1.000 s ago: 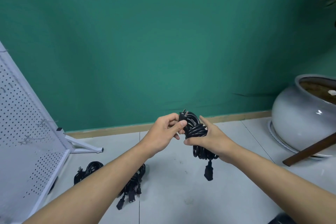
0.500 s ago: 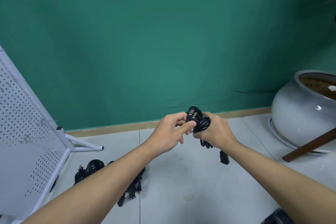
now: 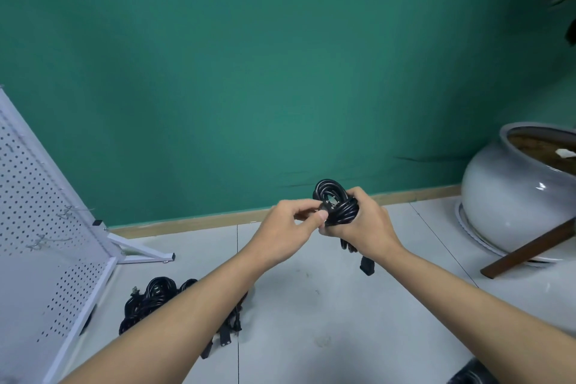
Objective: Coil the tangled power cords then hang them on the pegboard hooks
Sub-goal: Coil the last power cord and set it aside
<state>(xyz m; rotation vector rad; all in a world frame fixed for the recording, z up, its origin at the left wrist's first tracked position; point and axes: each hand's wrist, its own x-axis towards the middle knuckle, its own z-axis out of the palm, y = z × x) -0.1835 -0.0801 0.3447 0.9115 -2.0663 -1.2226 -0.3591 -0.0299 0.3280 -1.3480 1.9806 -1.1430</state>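
Coil (image 3: 335, 203) is bunching tighter mid-air, right hand (image 3: 364, 221) gripping it, left hand (image 3: 290, 227) pinching its plug end; pile (image 3: 156, 299) is lying by pegboard (image 3: 37, 196), hooks (image 3: 67, 212) bare, nothing hung yet.

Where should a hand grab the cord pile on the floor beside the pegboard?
Probably the bunched loops at the far end of the cord pile, coming from above: they arch up, so fingers can hook under. The plugs trail loose at the near end; a forearm hides the middle.
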